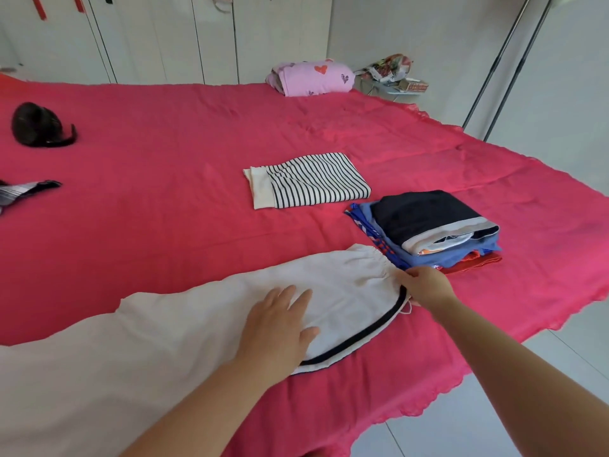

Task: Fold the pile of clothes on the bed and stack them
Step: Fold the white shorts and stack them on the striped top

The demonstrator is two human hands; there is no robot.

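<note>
Cream trousers with a dark side stripe lie flat across the near part of the red bed, waistband to the right. My left hand rests flat and open on the cloth near the waist. My right hand pinches the gathered waistband at its right end. Just beyond that hand sits a stack of folded clothes, dark navy on top, blue and red beneath. A folded black-and-white striped garment lies by itself behind the trousers.
A black cap-like object and a plaid cloth lie at the left. A pink folded blanket sits at the far edge. The bed's right edge drops to a tiled floor. White cupboards stand behind.
</note>
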